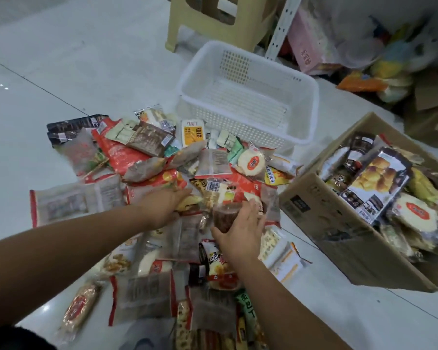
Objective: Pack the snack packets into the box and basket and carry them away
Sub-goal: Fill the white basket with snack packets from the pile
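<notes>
Mid-packing imo. The snack packets are heaped on the floor in front of the white basket, which looks empty, while the cardboard box at right is pretty full. The right hand is curled round a brown round packet just over the pile. The left hand lies flat on packets nearby, fingers straight. Next move prob: carry the brown one across and drop it in — the basket has way more room.
</notes>
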